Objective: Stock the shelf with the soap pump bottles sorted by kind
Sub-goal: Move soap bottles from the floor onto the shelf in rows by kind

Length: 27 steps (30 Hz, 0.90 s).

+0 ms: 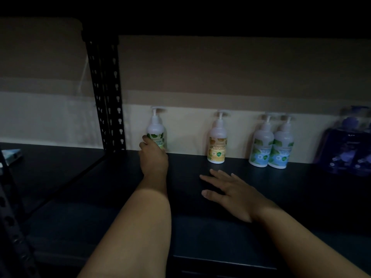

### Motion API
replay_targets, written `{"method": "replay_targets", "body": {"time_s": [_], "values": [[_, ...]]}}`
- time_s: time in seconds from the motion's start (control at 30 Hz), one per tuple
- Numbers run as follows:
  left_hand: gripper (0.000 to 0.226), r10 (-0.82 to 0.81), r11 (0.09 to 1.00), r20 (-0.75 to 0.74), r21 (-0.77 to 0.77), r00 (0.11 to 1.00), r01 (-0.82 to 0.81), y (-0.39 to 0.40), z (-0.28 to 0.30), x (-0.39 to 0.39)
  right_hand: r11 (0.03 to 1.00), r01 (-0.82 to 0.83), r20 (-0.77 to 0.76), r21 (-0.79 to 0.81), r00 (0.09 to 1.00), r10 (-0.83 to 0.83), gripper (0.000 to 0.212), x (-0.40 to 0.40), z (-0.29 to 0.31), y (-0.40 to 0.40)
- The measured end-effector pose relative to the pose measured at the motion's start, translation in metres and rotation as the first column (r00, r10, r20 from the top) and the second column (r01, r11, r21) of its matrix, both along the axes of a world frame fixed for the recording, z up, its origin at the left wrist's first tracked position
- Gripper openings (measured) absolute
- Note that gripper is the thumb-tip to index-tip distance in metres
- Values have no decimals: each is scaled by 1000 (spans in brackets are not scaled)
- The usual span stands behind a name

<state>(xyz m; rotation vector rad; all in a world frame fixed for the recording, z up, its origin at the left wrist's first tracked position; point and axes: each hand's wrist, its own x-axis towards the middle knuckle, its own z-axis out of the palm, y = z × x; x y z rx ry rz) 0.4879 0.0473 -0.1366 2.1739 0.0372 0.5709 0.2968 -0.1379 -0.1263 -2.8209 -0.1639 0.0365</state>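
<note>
left hand (154, 155) grips the upright green bottle (156, 133) at the shelf (301, 187) back, far left; right hand (228, 192) lies flat, fingers apart, nearer the orange bottle (217, 144).

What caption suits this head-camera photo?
Left hand grips a green-label bottle at the shelf's back; right hand rests open.

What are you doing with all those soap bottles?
A person is lining up soap pump bottles along the back of a dark shelf. The left hand grips the green-label bottle by the shelf post. The right hand rests flat on the shelf, holding nothing. An orange-label bottle stands alone, two blue-label bottles stand together, and dark purple bottles sit farthest right.
</note>
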Motion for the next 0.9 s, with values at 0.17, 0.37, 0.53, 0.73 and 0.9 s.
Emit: {"method": "replay_targets", "body": {"time_s": [0.17,0.37,0.53,0.73,0.9], "values": [[86,-3,1000,-31,7,1000,3,1,2,-2,1000,4,-2,9,1000,-4,59,0,0,1],[97,-3,1000,-62,9,998,4,2,2,2,1000,2,5,12,1000,-3,59,-2,0,1],[93,10,1000,-50,10,999,-10,4,1,2,1000,9,8,18,1000,-9,60,0,-2,0],[89,22,1000,-26,-7,999,-22,5,-1,5,1000,10,14,16,1000,-10,60,0,-2,0],[86,41,999,-37,-33,999,-42,7,1,5,1000,13,12,21,1000,-13,61,-1,-1,0]]}}
